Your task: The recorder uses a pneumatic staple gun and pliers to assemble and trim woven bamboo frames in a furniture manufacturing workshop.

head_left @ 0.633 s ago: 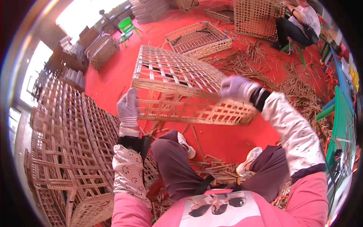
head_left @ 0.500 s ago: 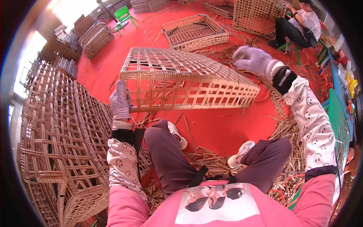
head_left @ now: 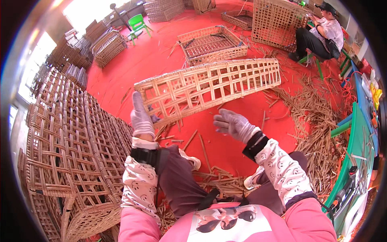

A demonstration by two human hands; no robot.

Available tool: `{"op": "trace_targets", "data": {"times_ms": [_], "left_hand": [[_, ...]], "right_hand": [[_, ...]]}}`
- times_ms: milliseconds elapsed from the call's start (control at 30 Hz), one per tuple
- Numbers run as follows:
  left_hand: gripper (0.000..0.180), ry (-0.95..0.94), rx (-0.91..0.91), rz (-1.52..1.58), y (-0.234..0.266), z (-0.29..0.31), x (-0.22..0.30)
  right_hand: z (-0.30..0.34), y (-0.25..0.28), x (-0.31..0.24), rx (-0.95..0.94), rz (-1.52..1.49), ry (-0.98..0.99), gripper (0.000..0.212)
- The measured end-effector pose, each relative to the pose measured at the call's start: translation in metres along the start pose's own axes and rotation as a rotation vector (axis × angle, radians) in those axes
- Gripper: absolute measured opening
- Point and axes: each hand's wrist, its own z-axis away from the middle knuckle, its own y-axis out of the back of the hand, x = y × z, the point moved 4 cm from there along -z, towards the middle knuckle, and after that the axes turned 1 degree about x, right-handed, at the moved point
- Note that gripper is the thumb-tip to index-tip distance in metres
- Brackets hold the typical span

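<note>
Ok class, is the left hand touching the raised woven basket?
Touching: head view shows the left hand clasping the woven basket at its left end.

It's a weaving workshop — stacked wickerwork [head_left: 163, 10], scattered strips [head_left: 318, 121].

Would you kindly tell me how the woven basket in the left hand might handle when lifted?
The woven basket is probably light for its size, being open lattice. It seems stiff: gripped at one end by the left hand alone, it shows no obvious sag.
</note>
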Motion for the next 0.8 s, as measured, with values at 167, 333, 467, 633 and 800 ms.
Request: {"op": "trace_targets", "data": {"times_ms": [167,333,467,633,800], "left_hand": [[0.052,0.081,-0.042,0.344,-0.051,0.037,-0.022],[0.055,0.182,-0.152,0.603,-0.108,0.088,-0.059],[0.05,0.161,-0.533,0.509,-0.126,0.122,-0.112],[0.029,0.107,-0.739,0.564,-0.128,0.161,-0.098],[0.027,-0.013,-0.979,0.438,-0.128,0.159,-0.098]], "right_hand": [[0.006,-0.065,-0.016,-0.142,-0.142,-0.01,0.033],[-0.007,-0.031,-0.042,0.15,-0.255,0.21,0.019],[0.014,0.018,-0.078,0.4,-0.045,0.263,0.015],[0.033,0.06,-0.129,0.515,0.395,0.295,0.016],[0.038,0.091,-0.172,0.391,0.639,0.26,0.025]]}}
